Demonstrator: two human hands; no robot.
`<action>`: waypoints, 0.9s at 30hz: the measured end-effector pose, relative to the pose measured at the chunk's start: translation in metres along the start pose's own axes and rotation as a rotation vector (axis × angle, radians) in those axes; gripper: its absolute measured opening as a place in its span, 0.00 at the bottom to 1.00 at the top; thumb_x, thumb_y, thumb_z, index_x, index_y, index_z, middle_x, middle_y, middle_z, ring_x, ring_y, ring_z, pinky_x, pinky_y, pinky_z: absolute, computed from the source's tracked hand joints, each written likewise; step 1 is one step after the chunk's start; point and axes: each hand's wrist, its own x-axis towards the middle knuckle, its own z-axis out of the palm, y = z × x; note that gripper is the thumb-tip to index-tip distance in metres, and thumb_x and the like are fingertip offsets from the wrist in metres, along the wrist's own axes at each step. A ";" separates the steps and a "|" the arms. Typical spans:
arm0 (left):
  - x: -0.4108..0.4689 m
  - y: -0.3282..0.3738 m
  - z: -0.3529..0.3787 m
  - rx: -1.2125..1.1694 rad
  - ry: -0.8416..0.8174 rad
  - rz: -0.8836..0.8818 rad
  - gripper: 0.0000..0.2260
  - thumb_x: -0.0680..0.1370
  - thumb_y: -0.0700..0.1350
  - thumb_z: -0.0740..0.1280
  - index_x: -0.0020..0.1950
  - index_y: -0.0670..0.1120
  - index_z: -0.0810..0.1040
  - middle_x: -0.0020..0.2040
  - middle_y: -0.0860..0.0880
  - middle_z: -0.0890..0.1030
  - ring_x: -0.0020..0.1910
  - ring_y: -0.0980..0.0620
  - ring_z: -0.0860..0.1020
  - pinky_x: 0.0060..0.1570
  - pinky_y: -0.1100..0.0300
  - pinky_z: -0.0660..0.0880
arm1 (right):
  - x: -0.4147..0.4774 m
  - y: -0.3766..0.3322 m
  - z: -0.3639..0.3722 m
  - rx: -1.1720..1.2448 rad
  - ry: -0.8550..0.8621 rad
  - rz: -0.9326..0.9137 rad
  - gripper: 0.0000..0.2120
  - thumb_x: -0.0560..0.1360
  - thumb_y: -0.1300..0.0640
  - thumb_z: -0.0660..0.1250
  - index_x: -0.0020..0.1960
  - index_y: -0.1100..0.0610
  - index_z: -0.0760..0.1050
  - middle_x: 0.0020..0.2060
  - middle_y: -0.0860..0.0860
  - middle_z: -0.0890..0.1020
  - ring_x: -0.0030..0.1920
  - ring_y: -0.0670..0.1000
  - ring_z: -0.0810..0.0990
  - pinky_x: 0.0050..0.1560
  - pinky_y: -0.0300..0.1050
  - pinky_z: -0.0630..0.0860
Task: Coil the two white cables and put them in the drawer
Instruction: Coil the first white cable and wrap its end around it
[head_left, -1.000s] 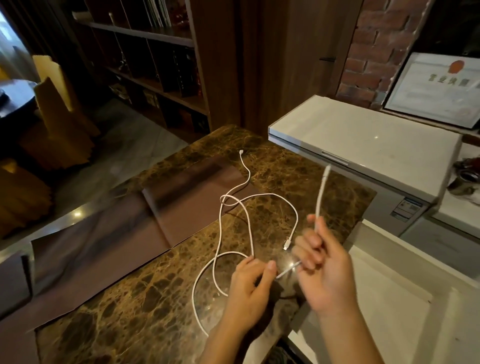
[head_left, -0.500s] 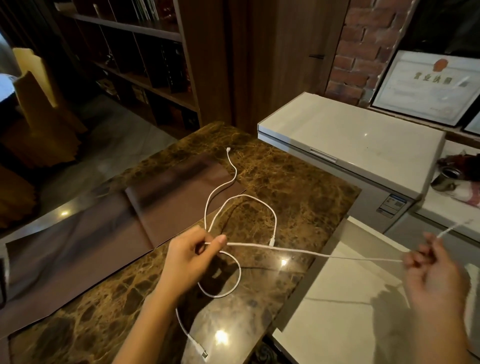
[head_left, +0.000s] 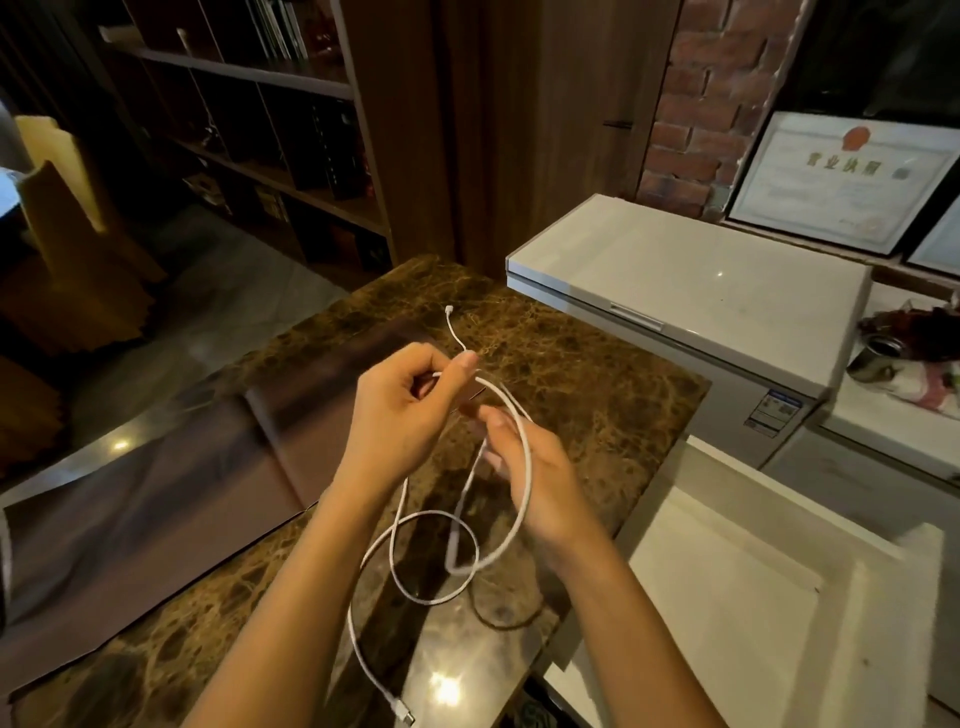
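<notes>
White cable (head_left: 529, 457) looping between your hands, left hand (head_left: 405, 415) pinching it, right hand (head_left: 545, 493) curling round the loop, plug end dangling below your wrists.

Freezer (head_left: 675, 270); framed certificate (head_left: 841, 176); perhaps a tin (head_left: 878, 356)

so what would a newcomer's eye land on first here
The two hands mid-frame: the left hand pinches a white cable and the right hand holds its loop, above a brown marble table. Behind to the right sit a white chest freezer and a framed certificate.
</notes>
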 end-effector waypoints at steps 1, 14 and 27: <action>0.003 -0.001 -0.006 0.021 0.005 0.007 0.13 0.80 0.49 0.69 0.38 0.44 0.79 0.30 0.55 0.75 0.30 0.58 0.72 0.34 0.65 0.69 | -0.001 -0.003 0.005 0.201 -0.034 0.082 0.15 0.85 0.51 0.57 0.59 0.53 0.82 0.58 0.55 0.85 0.63 0.53 0.82 0.69 0.54 0.75; 0.013 -0.053 -0.142 0.267 0.199 -0.048 0.16 0.81 0.54 0.65 0.39 0.45 0.79 0.31 0.41 0.75 0.31 0.43 0.73 0.33 0.49 0.71 | 0.000 -0.035 -0.051 0.166 -0.207 0.074 0.14 0.80 0.50 0.62 0.41 0.57 0.76 0.24 0.47 0.62 0.21 0.44 0.58 0.24 0.41 0.52; -0.027 -0.047 -0.151 0.638 -0.003 -0.064 0.12 0.82 0.48 0.64 0.60 0.46 0.81 0.57 0.47 0.81 0.58 0.48 0.78 0.57 0.58 0.71 | 0.000 -0.059 -0.013 -0.062 -0.272 0.037 0.16 0.83 0.52 0.60 0.39 0.56 0.76 0.25 0.45 0.64 0.23 0.43 0.60 0.24 0.35 0.58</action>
